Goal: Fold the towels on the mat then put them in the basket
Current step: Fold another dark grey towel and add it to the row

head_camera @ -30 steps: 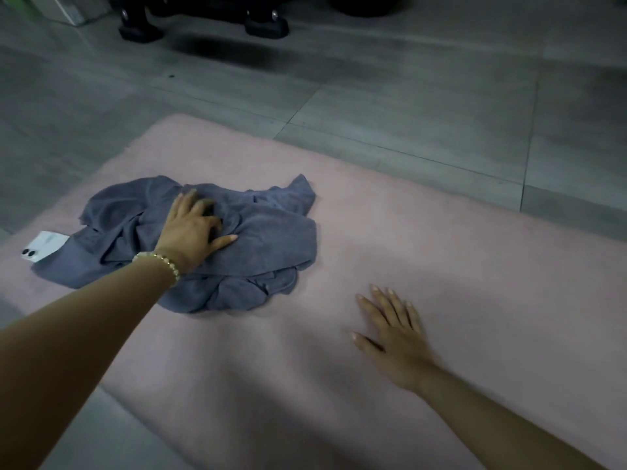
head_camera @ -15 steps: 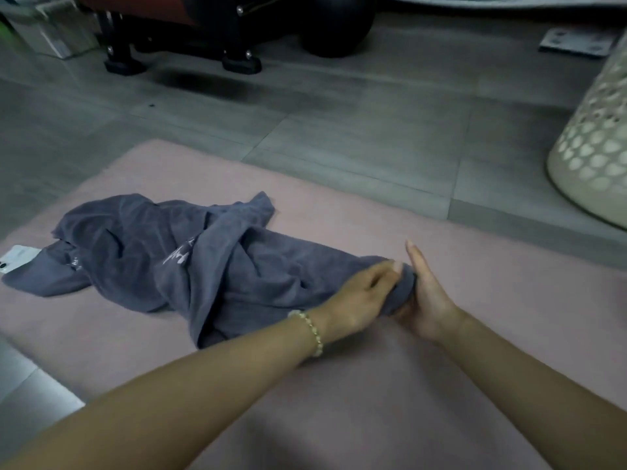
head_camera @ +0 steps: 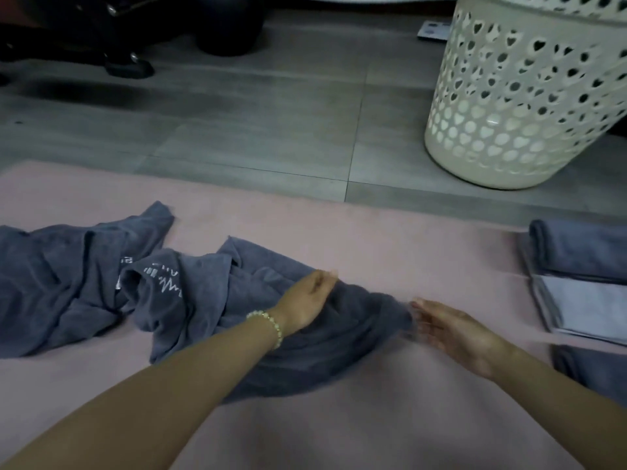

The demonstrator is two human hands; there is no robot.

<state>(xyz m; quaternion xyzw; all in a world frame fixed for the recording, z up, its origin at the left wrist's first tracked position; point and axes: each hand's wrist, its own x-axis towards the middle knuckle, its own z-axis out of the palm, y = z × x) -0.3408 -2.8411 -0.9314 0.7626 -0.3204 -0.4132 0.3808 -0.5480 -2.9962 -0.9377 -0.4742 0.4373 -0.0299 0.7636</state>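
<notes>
Grey floor tiles (head_camera: 271,130) run across the back of the room, and a pink mat (head_camera: 373,232) covers the ground nearest the person. On the tiles just past the mat's far edge, over to the right, stands a white basket (head_camera: 522,96), upright, its wall punched with heart-shaped and round holes.

A grey-blue towel (head_camera: 339,344) lies rumpled across the middle of the mat, some white print showing on its left part. The left hand (head_camera: 308,293), with a beaded bracelet (head_camera: 271,325) at the wrist, lies on top of this towel, fingertips reaching its far edge. It is blurred, and I cannot tell whether the fingers pinch the cloth or only rest there. The right hand (head_camera: 451,330) is just beside the towel's right end, fingers stretched out and loose, their tips touching or almost touching the cloth. It grips nothing that I can see.

More crumpled grey-blue cloth (head_camera: 57,276) sits to the left, touching the towel; whether it is a separate piece is hard to say. At the mat's right edge, well apart from the basket, lie folded towels (head_camera: 576,249), dark ones with a paler one between. Dark furniture on castors (head_camera: 129,66) stands at the back left.
</notes>
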